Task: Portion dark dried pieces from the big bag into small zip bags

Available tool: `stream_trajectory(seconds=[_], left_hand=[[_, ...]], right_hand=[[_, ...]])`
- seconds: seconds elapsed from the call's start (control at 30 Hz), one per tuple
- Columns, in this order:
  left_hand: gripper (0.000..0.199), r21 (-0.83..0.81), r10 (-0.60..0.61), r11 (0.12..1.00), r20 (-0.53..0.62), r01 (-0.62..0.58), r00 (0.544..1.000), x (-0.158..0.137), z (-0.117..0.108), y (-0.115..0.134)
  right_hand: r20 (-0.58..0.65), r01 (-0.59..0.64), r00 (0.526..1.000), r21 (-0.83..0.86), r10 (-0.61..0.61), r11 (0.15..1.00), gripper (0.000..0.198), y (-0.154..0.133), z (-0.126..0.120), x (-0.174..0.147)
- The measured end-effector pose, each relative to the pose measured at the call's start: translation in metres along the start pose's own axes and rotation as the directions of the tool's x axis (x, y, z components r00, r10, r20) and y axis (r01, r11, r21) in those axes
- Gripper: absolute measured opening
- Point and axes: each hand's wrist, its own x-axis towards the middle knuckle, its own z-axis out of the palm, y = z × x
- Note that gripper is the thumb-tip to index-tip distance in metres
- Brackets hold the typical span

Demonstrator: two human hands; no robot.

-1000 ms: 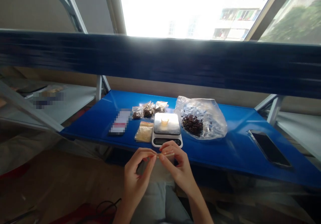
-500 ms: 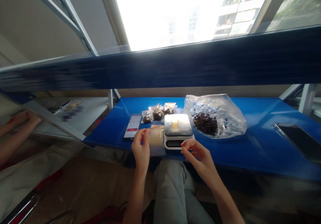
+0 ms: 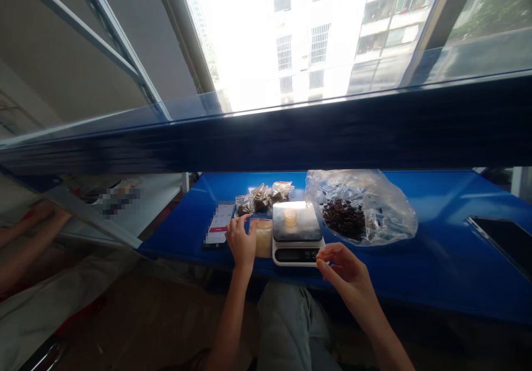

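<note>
My left hand [image 3: 242, 243] is beside a small zip bag [image 3: 263, 239] with tan contents, its fingers bent and apart. Close to the front right corner of a white kitchen scale [image 3: 296, 246] is my right hand [image 3: 347, 274], with thumb and forefinger tips together. Anything between those tips is too small to make out. A small translucent cup [image 3: 290, 217] stands on the scale's plate. Right of the scale lies a big clear plastic bag [image 3: 390, 216] with dark dried pieces [image 3: 344, 216] in it.
Several small filled zip bags [image 3: 262, 198] lie behind the scale. A phone [image 3: 220, 221] with a running timer is at left, another dark-screened phone [image 3: 501, 243] at far right. A blue shelf beam [image 3: 266, 138] crosses above the blue table [image 3: 440, 271]. Another person's hands [image 3: 54, 216] are at far left.
My left hand has released the edge of the tan-filled zip bag, which now lies flat beside the scale. The view has tilted up slightly. My right hand has shifted slightly right of the scale's display.
</note>
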Motion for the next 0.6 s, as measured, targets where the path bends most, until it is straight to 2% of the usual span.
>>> stream_trajectory(seconds=[0.17,0.3,0.4,0.5,0.6], left_hand=[[0.023,0.037,0.023,0.999,0.031,-0.024,0.999,0.017,-0.004,-0.005],[0.026,0.015,0.109,0.993,0.192,-0.114,0.975,0.049,0.002,-0.017],[0.027,-0.002,0.122,0.992,0.279,-0.127,0.952,0.065,0.011,-0.025],[0.02,-0.033,0.107,0.994,0.295,-0.102,0.95,0.067,0.017,-0.028],[0.017,-0.096,0.068,0.994,0.243,-0.046,0.968,0.06,0.014,-0.026]], right_hand=[[0.009,-0.005,1.0,-0.006,0.005,1.0,0.022,-0.001,-0.004,-0.001],[0.01,-0.011,1.0,-0.012,0.011,1.0,0.023,-0.004,-0.007,-0.001],[0.018,-0.002,1.0,-0.008,0.002,1.0,0.023,-0.007,-0.008,0.0],[0.017,0.01,1.0,0.002,-0.01,1.0,0.022,-0.01,-0.009,0.001],[0.008,0.024,1.0,0.009,-0.025,1.0,0.023,-0.014,-0.01,-0.001]])
